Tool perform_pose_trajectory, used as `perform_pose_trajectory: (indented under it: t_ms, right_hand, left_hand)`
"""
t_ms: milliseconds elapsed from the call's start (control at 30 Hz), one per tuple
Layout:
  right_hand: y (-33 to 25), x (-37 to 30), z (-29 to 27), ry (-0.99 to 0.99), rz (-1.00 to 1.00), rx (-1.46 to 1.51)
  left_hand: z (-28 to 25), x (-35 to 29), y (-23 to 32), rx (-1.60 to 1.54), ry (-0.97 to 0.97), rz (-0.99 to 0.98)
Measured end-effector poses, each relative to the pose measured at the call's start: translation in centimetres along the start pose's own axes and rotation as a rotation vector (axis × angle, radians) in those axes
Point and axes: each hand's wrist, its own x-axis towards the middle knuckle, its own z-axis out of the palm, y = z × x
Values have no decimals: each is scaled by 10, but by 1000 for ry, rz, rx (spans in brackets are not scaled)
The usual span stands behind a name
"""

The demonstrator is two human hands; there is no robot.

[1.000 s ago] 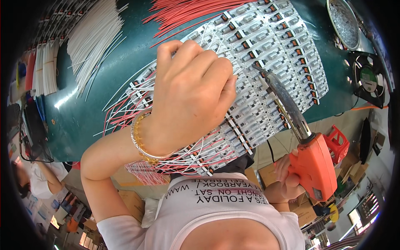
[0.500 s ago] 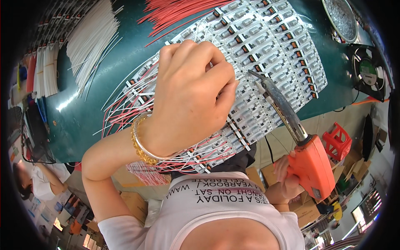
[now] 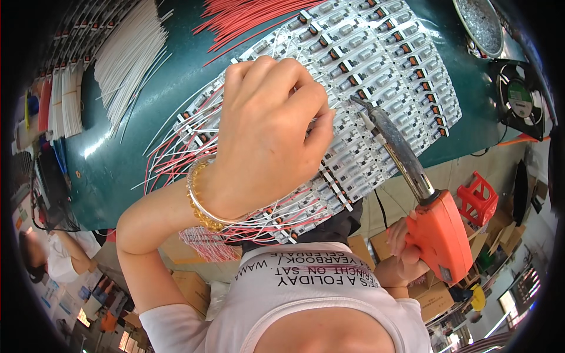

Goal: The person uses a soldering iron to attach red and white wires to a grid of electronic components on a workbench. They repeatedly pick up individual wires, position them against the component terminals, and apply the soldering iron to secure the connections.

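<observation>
Gripped in your right hand (image 3: 406, 250) is the orange handle of a soldering gun (image 3: 440, 241), the fingers wrapped round it beyond the lower right edge of the circuit-board panel (image 3: 385, 88). Your left hand (image 3: 271, 129) curls over the panel's left part, its fingertips hidden, so you cannot tell whether they pinch anything. As for writing, dark upside-down lettering runs across your white shirt (image 3: 306, 312), below the panel; a small dark label (image 3: 445, 274) sits low on the handle, too small to read, and the black fan (image 3: 535, 115) right of the panel bears a green label (image 3: 518, 94). From your right hand the gun slants up and left, its tip above the panel's middle, near your left thumb; contact cannot be judged. Loose red and white wires (image 3: 176, 156) fan out from the panel's left edge.
</observation>
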Motion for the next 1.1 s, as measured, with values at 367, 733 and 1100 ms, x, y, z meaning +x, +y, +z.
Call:
perform_pose_trajectory:
  t_ms: [367, 733, 1100]
  right_hand:
    - [-3, -4, 9, 70, 33, 189]
    - [3, -30, -8, 113, 271, 109]
    - [3, -34, -10, 142, 351, 211]
  left_hand:
    - [0, -1, -8, 52, 129, 226]
    - [5, -3, 6, 11, -12, 42]
    - [9, -4, 7, 35, 23, 41]
